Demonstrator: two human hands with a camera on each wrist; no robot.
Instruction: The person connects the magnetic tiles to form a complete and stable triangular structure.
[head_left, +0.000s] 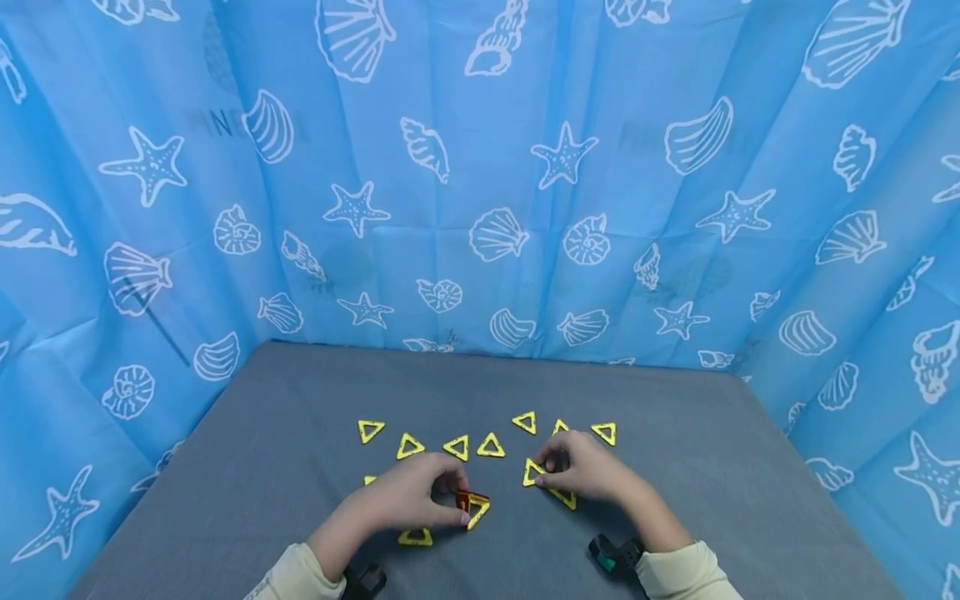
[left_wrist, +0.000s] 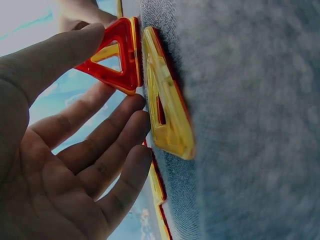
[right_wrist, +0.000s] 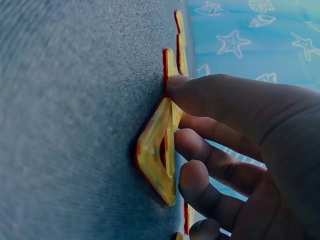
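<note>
My left hand [head_left: 408,496] holds up a small joined piece of hollow triangular building tiles, one red [left_wrist: 132,60] and one yellow [head_left: 481,512], pinched between thumb and fingers. Its other fingers are spread below in the left wrist view. Under that hand a yellow triangle tile [left_wrist: 172,117] lies on the cloth. Across from it, my right hand [head_left: 588,468] pinches the edge of another yellow triangle tile [head_left: 527,475] at table level, thumb on the near side. One more yellow tile [right_wrist: 149,150] lies beneath the right palm, close to the pinched one.
A grey cloth-covered table [head_left: 315,400] carries several more yellow triangle tiles in a loose row behind the hands, from a left one [head_left: 371,422] to a right one [head_left: 612,433]. A blue curtain [head_left: 450,192] with white shells hangs behind. Black straps [head_left: 617,557] circle the wrists.
</note>
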